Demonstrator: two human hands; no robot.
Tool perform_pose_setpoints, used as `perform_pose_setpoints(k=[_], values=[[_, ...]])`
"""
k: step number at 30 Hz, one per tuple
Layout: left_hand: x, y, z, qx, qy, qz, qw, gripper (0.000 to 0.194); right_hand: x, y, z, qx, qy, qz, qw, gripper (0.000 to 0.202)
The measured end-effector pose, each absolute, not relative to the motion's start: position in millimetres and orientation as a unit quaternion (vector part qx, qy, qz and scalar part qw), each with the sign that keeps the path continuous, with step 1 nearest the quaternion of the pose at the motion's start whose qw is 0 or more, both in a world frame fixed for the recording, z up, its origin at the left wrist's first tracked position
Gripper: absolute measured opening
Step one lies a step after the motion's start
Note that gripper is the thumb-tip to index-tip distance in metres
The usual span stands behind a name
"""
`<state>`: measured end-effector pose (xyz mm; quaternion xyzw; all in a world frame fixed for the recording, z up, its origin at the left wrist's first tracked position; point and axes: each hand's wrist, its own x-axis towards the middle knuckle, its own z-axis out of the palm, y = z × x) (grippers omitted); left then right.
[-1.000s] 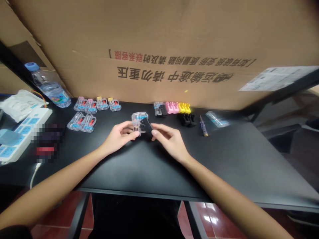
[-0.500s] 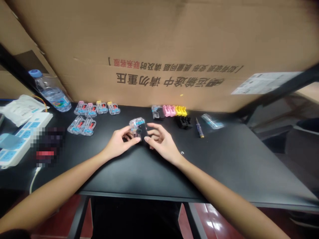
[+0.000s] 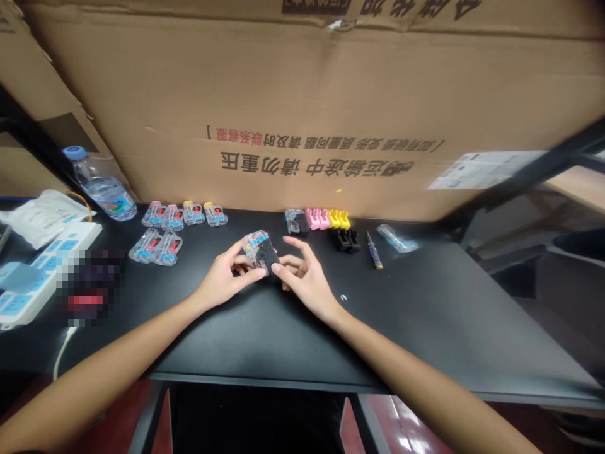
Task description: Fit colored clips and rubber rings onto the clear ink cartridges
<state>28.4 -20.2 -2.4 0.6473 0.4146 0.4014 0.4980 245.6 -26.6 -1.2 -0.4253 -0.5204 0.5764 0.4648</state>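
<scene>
Between my two hands, raised above the black table, is a small clear plastic casing with a black cover and light blue parts inside. My left hand grips its left side, thumb on the near edge and fingers behind. With thumb and fingers, my right hand holds the lower right corner; its index finger is stretched out, off the piece. A similar clear and black casing lies further back, beside pink clips, yellow clips and black clips.
Several clear casings with red parts lie at the left. A screwdriver, a clear packet and a small white piece are at the right. A water bottle and power strip stand left; cardboard walls the back.
The camera view has tilted up a little, so the table sits lower in the picture. The casing has turned slightly in my hands, its black cover now more slanted.
</scene>
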Motion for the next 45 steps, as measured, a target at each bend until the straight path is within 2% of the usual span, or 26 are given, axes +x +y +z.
perform_pose_setpoints(k=[4,6,10,15,18,21,23,25,31,34,38,45], values=[[26.9,-18.8,-3.0,0.613,0.428,0.412,0.521,0.102,247.5,-26.3,-2.2,-0.416,-0.527,0.582,0.458,0.075],[26.9,-18.7,-1.9,0.596,0.432,0.421,0.531,0.104,248.5,-26.6,-2.1,-0.410,-0.534,0.578,0.462,0.065],[28.1,-19.0,0.4,0.585,0.431,0.426,0.539,0.102,249.5,-27.6,-0.1,-0.409,-0.560,0.562,0.450,0.036],[28.8,-17.3,-3.8,0.599,0.429,0.421,0.529,0.095,252.7,-23.9,-0.5,-0.405,-0.537,0.607,0.423,0.032],[26.1,-15.2,-6.3,0.636,0.449,0.426,0.461,0.085,257.1,-13.7,-3.6,-0.417,-0.486,0.615,0.461,0.030],[21.9,-13.5,-6.9,0.719,0.477,0.394,0.318,0.059,261.9,1.2,-4.8,-0.431,-0.433,0.614,0.500,0.027],[19.9,-13.1,-7.0,0.768,0.480,0.354,0.235,0.045,264.4,9.7,-3.8,-0.435,-0.411,0.625,0.501,0.029],[18.7,-12.6,-6.9,0.795,0.479,0.318,0.191,0.040,266.5,14.9,-2.4,-0.435,-0.408,0.637,0.489,0.033],[4.6,1.0,-4.4,0.831,0.513,0.208,0.053,0.051,273.6,20.1,-4.7,-0.427,-0.392,0.658,0.481,0.017],[-9.3,13.2,-5.7,0.816,0.558,0.151,-0.024,0.061,276.0,22.2,-7.0,-0.426,-0.395,0.666,0.468,0.018],[-21.6,21.5,-6.9,0.808,0.578,0.107,-0.040,0.068,276.5,23.6,-7.9,-0.424,-0.401,0.669,0.460,0.029],[-28.6,19.9,1.2,0.803,0.584,0.113,-0.034,0.067,275.3,20.7,-8.4,-0.422,-0.438,0.652,0.453,0.028]])
